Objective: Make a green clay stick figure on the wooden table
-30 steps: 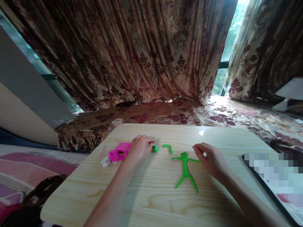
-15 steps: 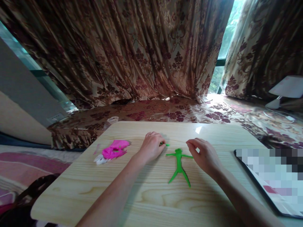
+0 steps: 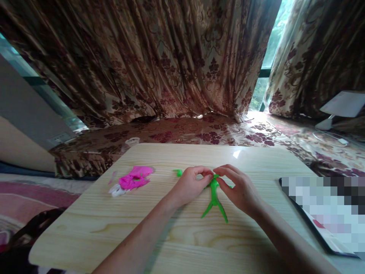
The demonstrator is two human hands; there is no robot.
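A green clay stick figure [image 3: 213, 199] lies flat on the pale wooden tabletop [image 3: 114, 236], its legs pointing toward me. My left hand [image 3: 190, 185] and my right hand [image 3: 238, 188] meet over its head, and both pinch there with fingers pressed together. A thin green clay strip sits between the fingertips at the figure's head; it is too small to see which hand grips it. A small green clay lump [image 3: 178, 172] rests just left of my left hand.
A crumpled pink clay wrapper [image 3: 133, 181] with a white scrap lies at the left of the table. A blurred-out flat object [image 3: 322, 205] covers the right edge. Patterned brown curtains [image 3: 171, 61] and a cushioned ledge stand behind the table.
My left hand picked the green strip off the table and moved right to the figure's head. My right hand shifted left to meet it. The small green lump is uncovered again.
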